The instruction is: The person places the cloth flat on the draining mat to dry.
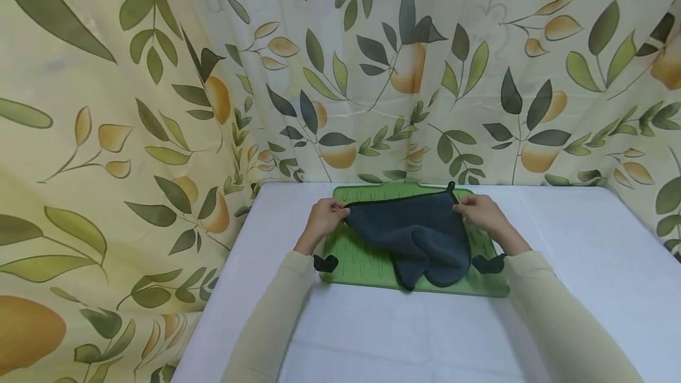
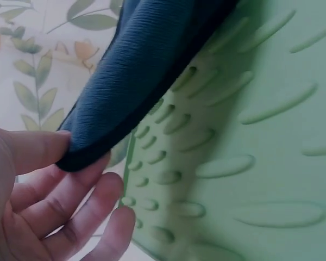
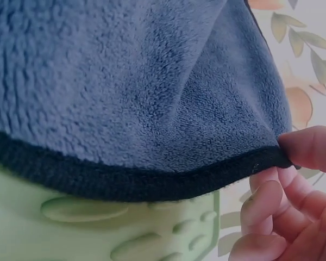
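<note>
at far left, a curtain (image 1: 204,135) printed with leaves and orange fruit, running on behind a white-covered table (image 1: 234,306). next, in a pale sleeve with a black strap (image 1: 326,263) at the wrist, the left hand (image 1: 323,217): pinching one corner of a blue-grey cloth (image 1: 404,217) between thumb and fingers, with the remaining fingers loosely bent below. in the middle, held up over a green mat (image 1: 359,259) with raised oblong ridges, that same cloth: nearly straight along the top between both hands, sagging in folds lower down; cannot tell whether touching the mat. at the upper right corner, a small black loop (image 1: 451,187), poking up. just right of it, the right hand (image 1: 481,213): pinching the cloth's black edging between thumb and fingers.
</note>
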Demonstrator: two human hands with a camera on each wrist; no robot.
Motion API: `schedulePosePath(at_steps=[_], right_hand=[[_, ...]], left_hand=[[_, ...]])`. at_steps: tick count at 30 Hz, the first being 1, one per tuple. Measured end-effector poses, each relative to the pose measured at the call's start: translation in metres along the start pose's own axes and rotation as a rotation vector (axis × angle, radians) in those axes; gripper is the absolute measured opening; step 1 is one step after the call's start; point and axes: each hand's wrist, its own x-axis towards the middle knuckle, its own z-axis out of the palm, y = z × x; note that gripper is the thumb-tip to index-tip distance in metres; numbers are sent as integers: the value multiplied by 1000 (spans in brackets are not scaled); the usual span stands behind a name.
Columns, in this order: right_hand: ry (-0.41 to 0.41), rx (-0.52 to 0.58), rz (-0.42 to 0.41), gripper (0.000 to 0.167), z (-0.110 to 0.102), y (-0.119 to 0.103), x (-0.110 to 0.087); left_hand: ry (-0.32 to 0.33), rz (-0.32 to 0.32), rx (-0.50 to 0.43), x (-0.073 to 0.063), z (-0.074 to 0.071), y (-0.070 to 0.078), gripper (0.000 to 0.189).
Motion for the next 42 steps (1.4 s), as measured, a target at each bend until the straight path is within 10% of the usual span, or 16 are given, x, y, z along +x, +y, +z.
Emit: schedulePosePath(at_steps=[28,42], right_hand=[[71,150,140,37,4,26,18],[59,160,119,33,1,25,20]], left_hand=[[136,-54,123,60,26,24,23],[6,-122,42,56,34,16,35]])
